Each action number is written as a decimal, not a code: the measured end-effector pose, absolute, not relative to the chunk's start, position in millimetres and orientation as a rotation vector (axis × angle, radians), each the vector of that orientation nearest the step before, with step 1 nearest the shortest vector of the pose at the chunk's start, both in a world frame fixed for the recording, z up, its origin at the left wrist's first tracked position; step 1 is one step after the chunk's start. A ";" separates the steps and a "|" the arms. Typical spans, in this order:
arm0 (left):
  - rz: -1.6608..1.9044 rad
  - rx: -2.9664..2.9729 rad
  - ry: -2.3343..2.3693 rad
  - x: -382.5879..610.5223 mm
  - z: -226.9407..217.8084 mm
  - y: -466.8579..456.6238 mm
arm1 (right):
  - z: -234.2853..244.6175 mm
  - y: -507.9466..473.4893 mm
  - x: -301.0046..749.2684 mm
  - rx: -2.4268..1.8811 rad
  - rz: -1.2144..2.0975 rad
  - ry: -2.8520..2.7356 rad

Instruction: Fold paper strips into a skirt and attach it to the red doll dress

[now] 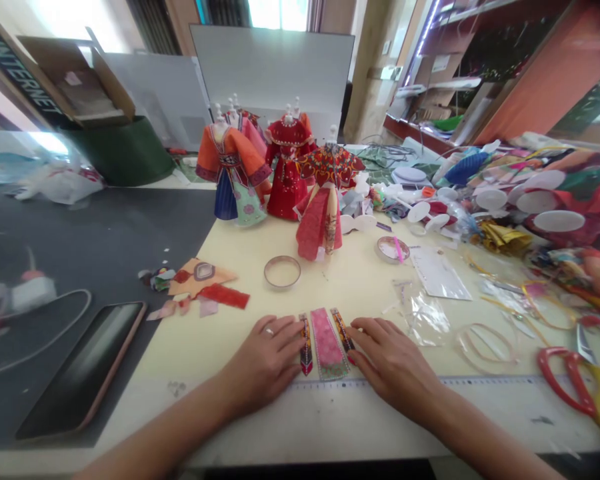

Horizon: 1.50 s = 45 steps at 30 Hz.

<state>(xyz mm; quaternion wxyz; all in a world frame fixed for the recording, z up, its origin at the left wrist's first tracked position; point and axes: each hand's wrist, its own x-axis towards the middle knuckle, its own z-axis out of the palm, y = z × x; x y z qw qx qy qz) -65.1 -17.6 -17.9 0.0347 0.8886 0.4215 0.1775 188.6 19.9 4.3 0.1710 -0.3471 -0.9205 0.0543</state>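
Note:
Three small trimmed fabric pieces lie side by side on the pale table. The middle one is a pink panel (327,340) with a green lower end and a beaded-looking edge. To its left is a narrow dark patterned strip (306,347), its pointed end towards me. A matching strip (342,331) lies on the right. My left hand (267,357) rests flat, fingertips at the left strip's outer edge. My right hand (387,350) lies with fingers stretched out, touching the right strip's outer edge. Below the pieces runs a ruler (460,382), partly under my right hand.
Several dressed doll stands (286,170) rise at the back. Nearer are two round rings of tape (282,273), fabric scraps (200,280) and a clear plastic bag (423,317). A phone (85,370) lies left; red-handled scissors (565,377) and piled materials (525,193) are right.

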 end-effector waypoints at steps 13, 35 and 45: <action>0.765 2.777 1.174 -59.3 -6.3 -3.5 | -2.9 55.5 185.4 -0.566 0.128 -2.624; 0.690 2.732 1.139 -58.2 -16.1 -1.3 | -10.0 38.5 170.6 -0.497 0.307 -2.752; 0.465 2.716 1.107 -54.5 -18.9 -2.4 | -9.0 50.1 181.2 -0.736 0.198 -2.629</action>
